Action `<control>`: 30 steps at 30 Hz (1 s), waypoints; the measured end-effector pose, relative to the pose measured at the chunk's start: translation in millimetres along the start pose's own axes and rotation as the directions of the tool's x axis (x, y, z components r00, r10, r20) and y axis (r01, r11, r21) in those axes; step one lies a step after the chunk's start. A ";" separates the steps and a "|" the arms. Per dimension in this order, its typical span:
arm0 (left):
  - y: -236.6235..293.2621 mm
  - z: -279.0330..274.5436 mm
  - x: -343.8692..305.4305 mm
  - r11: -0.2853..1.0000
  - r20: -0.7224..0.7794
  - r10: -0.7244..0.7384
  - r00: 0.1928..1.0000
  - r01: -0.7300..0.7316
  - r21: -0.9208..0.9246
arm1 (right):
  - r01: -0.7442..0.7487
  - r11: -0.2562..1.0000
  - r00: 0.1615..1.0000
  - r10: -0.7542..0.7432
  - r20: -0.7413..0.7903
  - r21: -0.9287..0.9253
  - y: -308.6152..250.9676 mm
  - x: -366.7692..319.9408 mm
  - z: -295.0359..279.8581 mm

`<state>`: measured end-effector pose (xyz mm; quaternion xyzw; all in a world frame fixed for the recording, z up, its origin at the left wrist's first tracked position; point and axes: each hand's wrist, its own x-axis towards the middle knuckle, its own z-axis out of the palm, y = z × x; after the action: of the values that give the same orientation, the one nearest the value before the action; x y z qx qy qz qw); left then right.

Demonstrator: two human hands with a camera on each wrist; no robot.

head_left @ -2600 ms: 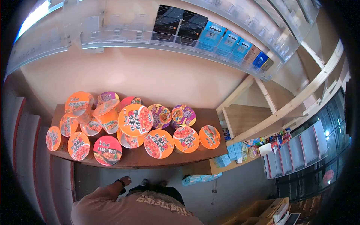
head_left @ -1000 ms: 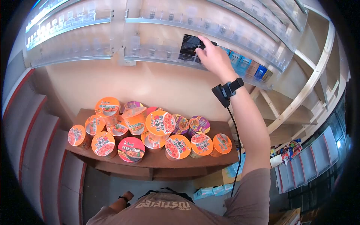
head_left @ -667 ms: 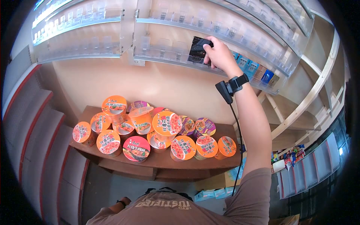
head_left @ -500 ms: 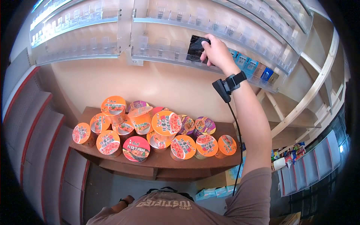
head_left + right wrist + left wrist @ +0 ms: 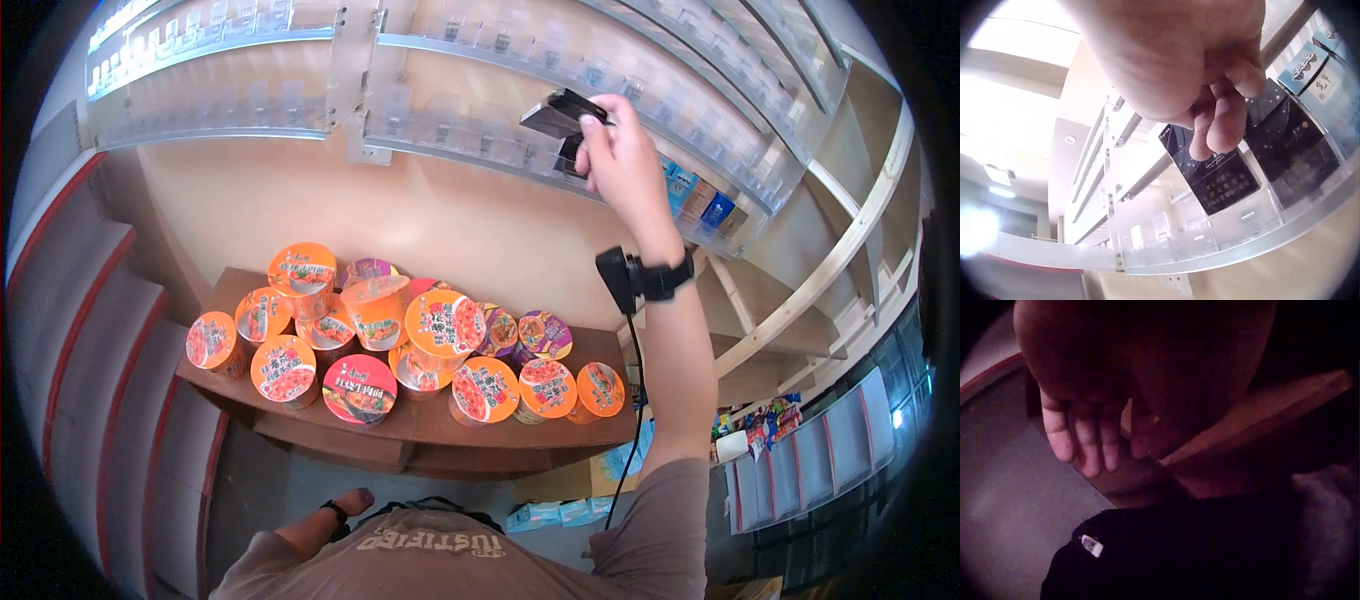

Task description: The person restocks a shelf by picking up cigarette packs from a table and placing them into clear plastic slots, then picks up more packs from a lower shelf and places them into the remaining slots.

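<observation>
My right hand (image 5: 630, 165) pinches a black box (image 5: 548, 120) between thumb and fingers, lifted and tilted above the clear wall rack (image 5: 450, 152). A second black box (image 5: 570, 158) stands in the rack just under the hand, partly hidden by it. In the right wrist view the curled fingers of my hand (image 5: 1179, 69) lie over the top of the black box (image 5: 1219, 187), beside the other black box (image 5: 1294, 153). My left hand (image 5: 355, 500) hangs low by the body; in the left wrist view its fingers (image 5: 1088, 434) hang loosely, holding nothing.
Blue boxes (image 5: 680, 185) stand in the rack to the right. Below, a brown table (image 5: 440, 432) bears several cup noodle tubs, some stacked. Grey shelves (image 5: 110, 330) rise at the left, a wooden frame (image 5: 830, 270) at the right.
My right hand has reached up to the rack from out of view, gripped a black box and raised it, tilting it out of its row. The left hand stays low.
</observation>
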<state>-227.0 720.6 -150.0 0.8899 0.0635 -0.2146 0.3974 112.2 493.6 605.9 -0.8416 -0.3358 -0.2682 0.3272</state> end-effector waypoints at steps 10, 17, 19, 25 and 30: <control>200.9 -65.3 32.4 0.844 0.193 0.531 0.825 -0.536 -0.032 | -0.238 0.545 0.934 -0.099 0.343 0.804 1.9 -150.0 39.2; 388.4 -196.4 -38.8 0.556 0.107 0.828 0.550 -0.781 -0.286 | -0.125 0.507 0.961 -0.152 0.231 0.853 46.1 -230.5 21.0; 433.8 -236.0 -70.3 0.570 0.134 0.692 0.710 -0.422 -0.705 | -0.135 0.528 0.962 -0.134 0.239 0.838 47.0 -241.4 8.9; 489.0 -272.6 -97.1 0.343 0.118 0.633 0.765 -0.141 -0.929 | -0.139 0.704 0.910 -0.186 0.369 0.697 45.6 -260.9 -13.2; 506.0 -255.3 -101.3 0.268 -0.055 0.509 0.859 -0.219 -0.938 | -0.329 0.545 0.944 0.190 0.268 0.771 33.6 -276.8 -15.7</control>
<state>-90.0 571.8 389.1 0.4639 -0.0878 -0.1564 0.8675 -41.1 355.4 417.7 -0.6588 -0.3162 0.0303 0.6820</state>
